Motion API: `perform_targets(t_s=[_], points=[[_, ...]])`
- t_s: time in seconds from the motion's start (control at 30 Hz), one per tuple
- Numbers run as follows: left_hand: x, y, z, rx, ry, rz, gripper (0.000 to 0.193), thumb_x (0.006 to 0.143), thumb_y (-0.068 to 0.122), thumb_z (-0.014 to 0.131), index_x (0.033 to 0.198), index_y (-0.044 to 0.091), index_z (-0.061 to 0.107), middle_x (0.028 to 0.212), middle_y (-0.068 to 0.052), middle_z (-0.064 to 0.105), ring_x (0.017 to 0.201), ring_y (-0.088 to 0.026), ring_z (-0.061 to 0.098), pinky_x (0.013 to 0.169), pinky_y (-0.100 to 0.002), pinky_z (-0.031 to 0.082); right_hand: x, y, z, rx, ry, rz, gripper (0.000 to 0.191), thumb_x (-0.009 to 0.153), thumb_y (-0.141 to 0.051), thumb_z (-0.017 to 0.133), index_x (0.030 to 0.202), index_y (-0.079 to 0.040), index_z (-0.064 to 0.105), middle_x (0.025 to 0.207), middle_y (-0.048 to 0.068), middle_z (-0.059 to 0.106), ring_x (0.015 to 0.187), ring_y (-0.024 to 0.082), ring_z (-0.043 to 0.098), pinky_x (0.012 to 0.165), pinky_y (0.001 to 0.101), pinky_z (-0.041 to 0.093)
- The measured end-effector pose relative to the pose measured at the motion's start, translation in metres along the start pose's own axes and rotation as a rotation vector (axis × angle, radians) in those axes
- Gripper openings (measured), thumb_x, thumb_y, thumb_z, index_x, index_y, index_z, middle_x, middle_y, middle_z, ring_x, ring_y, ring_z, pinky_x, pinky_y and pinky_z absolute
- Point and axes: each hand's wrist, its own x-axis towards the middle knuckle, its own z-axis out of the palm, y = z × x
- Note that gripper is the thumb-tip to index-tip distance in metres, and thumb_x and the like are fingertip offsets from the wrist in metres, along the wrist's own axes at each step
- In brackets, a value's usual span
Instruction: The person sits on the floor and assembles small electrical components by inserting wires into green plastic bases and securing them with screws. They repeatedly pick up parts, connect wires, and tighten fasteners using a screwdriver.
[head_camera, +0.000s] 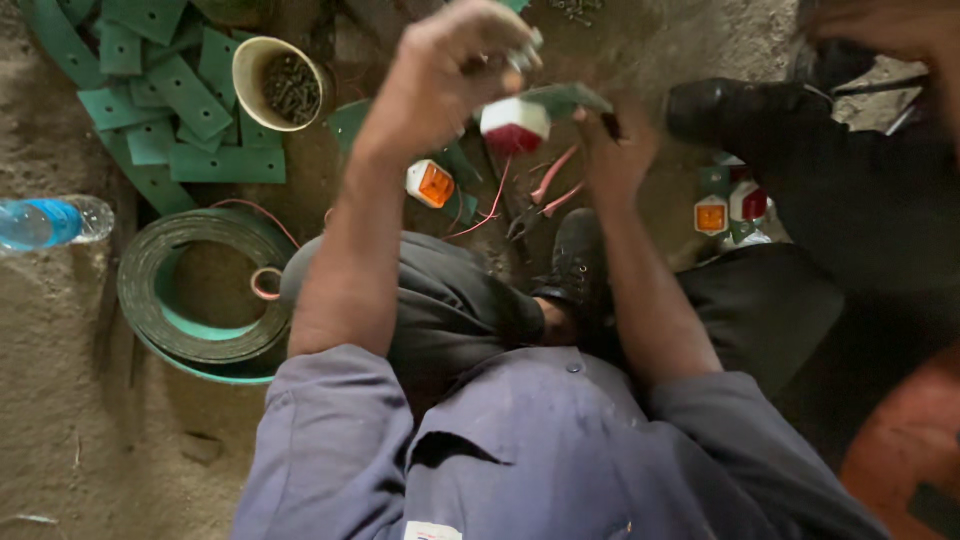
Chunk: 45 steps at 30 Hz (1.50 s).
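My left hand (450, 75) is raised, fingers closed on a small metal part near a white and red marker lamp (513, 125). A green plate (565, 97) sticks out beside the lamp, and my right hand (615, 150) grips it from below with a dark tool. Red wires (495, 205) hang down from the lamp. A white and orange lamp (431, 184) lies on the ground under my left forearm. I sit on the ground, my black shoe (575, 260) between my arms.
Several green plates (185, 95) are piled at the top left beside a cream cup of screws (280, 85). A coiled green strip (190, 300) and a water bottle (50, 220) lie left. Two more lamps (728, 208) sit right, near another person's dark legs (850, 200).
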Motion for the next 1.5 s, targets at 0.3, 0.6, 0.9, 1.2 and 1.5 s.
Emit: perform_targets(t_s=[0.3,0.6,0.9,1.2,1.5], points=[[-0.004,-0.024,0.048,0.420,-0.017,-0.244,0.020,0.088,0.002,0.080,0.106,0.003,0.071,0.091,-0.008,0.077,0.085,-0.011,0.075,0.076,-0.029,0.059,-0.002,-0.032,0.001,0.304,-0.095,0.085,0.011,0.103,-0.006,0.066,0.097,0.002,0.067,0.083,-0.002,0.061,0.080,0.007,0.051,0.070,0.0273,0.045],[0.002,-0.048,0.037,0.087,0.097,-0.358,0.018,0.087,0.004,0.084,0.101,0.002,0.073,0.094,-0.003,0.077,0.086,-0.008,0.069,0.080,-0.026,0.058,-0.001,-0.023,0.007,0.155,-0.111,-0.015,0.016,0.100,-0.008,0.071,0.090,0.004,0.067,0.076,-0.003,0.058,0.072,0.007,0.051,0.063,0.0261,0.044],[0.005,-0.053,0.034,0.067,0.076,-0.396,0.038,0.092,0.007,0.080,0.124,0.000,0.062,0.107,0.000,0.073,0.097,-0.008,0.067,0.088,-0.025,0.057,0.000,-0.025,0.012,0.370,-0.124,-0.105,0.015,0.104,-0.012,0.073,0.113,-0.002,0.067,0.102,0.005,0.067,0.090,0.011,0.063,0.077,0.0277,0.055],[0.000,-0.038,-0.002,-0.388,0.107,-0.343,0.021,0.106,0.003,0.068,0.126,0.000,0.061,0.085,-0.002,0.058,0.058,-0.004,0.044,0.052,-0.022,0.034,-0.027,0.022,0.012,0.534,-0.139,0.945,0.047,0.106,-0.051,0.064,0.109,-0.004,0.061,0.082,0.000,0.060,0.059,0.009,0.052,0.046,0.0254,0.039],[0.000,-0.011,-0.009,-0.784,-0.110,-0.268,0.021,0.104,0.007,0.067,0.122,0.006,0.055,0.105,-0.015,0.071,0.045,-0.005,0.041,0.044,-0.018,0.032,-0.033,0.017,0.060,1.413,-0.408,1.064,0.048,0.105,-0.046,0.049,0.129,-0.008,0.064,0.089,0.000,0.072,0.049,0.006,0.040,0.046,0.0236,0.034]])
